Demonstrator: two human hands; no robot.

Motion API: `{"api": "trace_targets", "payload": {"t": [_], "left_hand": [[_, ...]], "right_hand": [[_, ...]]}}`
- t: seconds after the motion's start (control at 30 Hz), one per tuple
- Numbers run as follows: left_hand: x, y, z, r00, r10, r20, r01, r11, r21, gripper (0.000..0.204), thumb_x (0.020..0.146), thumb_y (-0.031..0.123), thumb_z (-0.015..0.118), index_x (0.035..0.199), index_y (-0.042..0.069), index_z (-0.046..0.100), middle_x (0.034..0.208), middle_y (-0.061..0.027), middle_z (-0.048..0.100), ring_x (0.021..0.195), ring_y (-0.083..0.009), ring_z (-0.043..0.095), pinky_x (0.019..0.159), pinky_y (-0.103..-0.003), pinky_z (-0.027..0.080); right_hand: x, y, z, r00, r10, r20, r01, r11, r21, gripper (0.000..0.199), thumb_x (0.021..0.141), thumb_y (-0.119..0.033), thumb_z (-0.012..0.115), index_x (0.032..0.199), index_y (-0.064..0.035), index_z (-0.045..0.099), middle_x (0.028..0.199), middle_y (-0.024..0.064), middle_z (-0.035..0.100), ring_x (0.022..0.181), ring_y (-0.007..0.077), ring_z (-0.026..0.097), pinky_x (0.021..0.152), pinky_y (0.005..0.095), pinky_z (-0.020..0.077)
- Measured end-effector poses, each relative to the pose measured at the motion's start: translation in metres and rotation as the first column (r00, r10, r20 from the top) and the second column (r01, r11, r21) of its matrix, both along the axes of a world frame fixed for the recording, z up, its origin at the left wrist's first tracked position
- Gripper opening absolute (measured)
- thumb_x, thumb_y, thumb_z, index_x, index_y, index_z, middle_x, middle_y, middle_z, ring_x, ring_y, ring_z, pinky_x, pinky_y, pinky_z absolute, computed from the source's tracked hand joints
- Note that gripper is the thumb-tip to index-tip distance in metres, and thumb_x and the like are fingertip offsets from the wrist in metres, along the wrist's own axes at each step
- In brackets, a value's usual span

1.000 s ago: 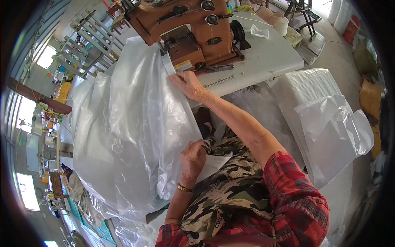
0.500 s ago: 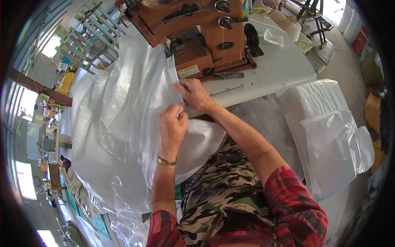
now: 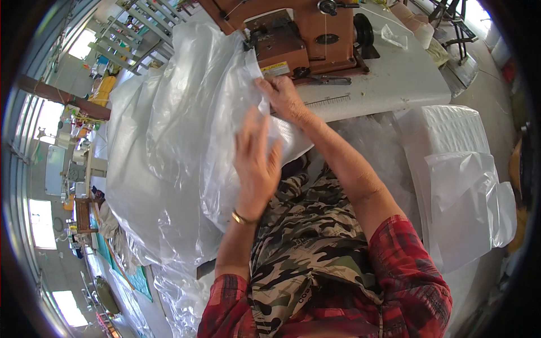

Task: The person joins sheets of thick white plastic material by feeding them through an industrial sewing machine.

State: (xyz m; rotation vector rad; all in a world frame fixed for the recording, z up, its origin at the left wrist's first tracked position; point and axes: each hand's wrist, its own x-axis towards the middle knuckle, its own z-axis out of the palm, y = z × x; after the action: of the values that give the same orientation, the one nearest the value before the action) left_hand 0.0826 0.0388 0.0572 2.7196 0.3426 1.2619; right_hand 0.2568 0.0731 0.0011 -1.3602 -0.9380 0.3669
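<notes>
A large heap of translucent white plastic sheeting (image 3: 180, 152) spreads over the left of the work table and hangs down beside my lap. Its folded edge runs up to the needle area of a brown sewing machine (image 3: 282, 52). Just in front of the machine, my right hand (image 3: 284, 98) pinches that edge between thumb and fingers. My left hand (image 3: 256, 169), a gold-coloured band at its wrist, is raised over the sheeting below the right one. Its fingers are stretched out and somewhat blurred, and nothing shows in them.
Dark metal snips (image 3: 331, 81) lie on the grey table top (image 3: 394, 90) by the machine's base. To my right stands a thick stack of folded white plastic (image 3: 456, 135). A slatted metal rack (image 3: 135, 34) is beyond the sheeting at the far left.
My left hand has let go of the sheet's edge and opened, its fingers now stretched upward. The right hand keeps its pinch near the machine. The whole view has shifted slightly.
</notes>
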Motion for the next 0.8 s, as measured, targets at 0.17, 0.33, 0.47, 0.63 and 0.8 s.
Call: {"api": "trace_targets", "payload": {"t": [0.17, 0.33, 0.47, 0.63, 0.8], "left_hand": [[-0.060, -0.078, -0.074, 0.672, -0.617, -0.409, 0.285, 0.726, -0.626, 0.041, 0.083, 0.017, 0.068, 0.120, 0.005, 0.056, 0.117, -0.0160, 0.061, 0.107, -0.0331, 0.060, 0.089, -0.041, 0.049], [-0.086, -0.027, -0.179, 0.767, -0.255, -0.588, 0.094, 0.952, -0.291, 0.049, 0.082, 0.018, 0.068, 0.126, 0.005, 0.052, 0.122, -0.0212, 0.056, 0.112, -0.0373, 0.055, 0.096, -0.046, 0.044], [-0.148, 0.029, -0.224, 0.846, 0.151, -0.511, -0.334, 0.898, -0.288, 0.050, 0.085, 0.023, 0.064, 0.129, 0.003, 0.053, 0.134, -0.0215, 0.051, 0.122, -0.0376, 0.051, 0.103, -0.044, 0.040], [-0.250, 0.111, -0.201, 0.844, 0.488, -0.224, -0.528, 0.680, -0.508, 0.045, 0.087, 0.022, 0.061, 0.129, 0.005, 0.055, 0.134, -0.0167, 0.054, 0.123, -0.0345, 0.050, 0.106, -0.045, 0.036], [-0.309, 0.194, -0.092, 0.782, 0.579, -0.230, -0.611, 0.639, -0.467, 0.043, 0.090, 0.020, 0.056, 0.130, 0.006, 0.055, 0.136, -0.0156, 0.053, 0.125, -0.0350, 0.048, 0.108, -0.044, 0.035]], "right_hand": [[0.002, -0.011, 0.009, 0.926, 0.260, -0.275, -0.260, 0.965, 0.035, 0.046, 0.093, -0.045, 0.059, 0.092, 0.0004, 0.066, 0.069, -0.0025, 0.057, 0.058, 0.0066, 0.049, 0.055, 0.0260, 0.0423], [-0.013, -0.069, 0.013, 0.718, 0.521, -0.462, -0.548, 0.832, 0.086, 0.046, 0.090, -0.044, 0.064, 0.104, 0.0003, 0.066, 0.083, 0.0001, 0.060, 0.072, 0.0070, 0.051, 0.068, 0.0255, 0.0434], [-0.034, -0.122, -0.009, 0.856, 0.509, -0.087, -0.512, 0.814, -0.276, 0.042, 0.088, -0.034, 0.067, 0.106, 0.0035, 0.067, 0.087, 0.0023, 0.066, 0.076, 0.0107, 0.059, 0.071, 0.0292, 0.0480], [-0.080, -0.132, -0.048, 0.841, 0.275, -0.466, -0.423, 0.872, -0.248, 0.030, 0.090, -0.022, 0.067, 0.101, 0.0057, 0.068, 0.085, 0.0047, 0.068, 0.076, 0.0122, 0.063, 0.073, 0.0287, 0.0511], [-0.129, -0.104, -0.065, 0.692, 0.440, -0.571, -0.500, 0.864, 0.060, 0.037, 0.090, -0.025, 0.068, 0.106, 0.0081, 0.065, 0.091, 0.0076, 0.068, 0.082, 0.0134, 0.062, 0.078, 0.0283, 0.0509]]}}
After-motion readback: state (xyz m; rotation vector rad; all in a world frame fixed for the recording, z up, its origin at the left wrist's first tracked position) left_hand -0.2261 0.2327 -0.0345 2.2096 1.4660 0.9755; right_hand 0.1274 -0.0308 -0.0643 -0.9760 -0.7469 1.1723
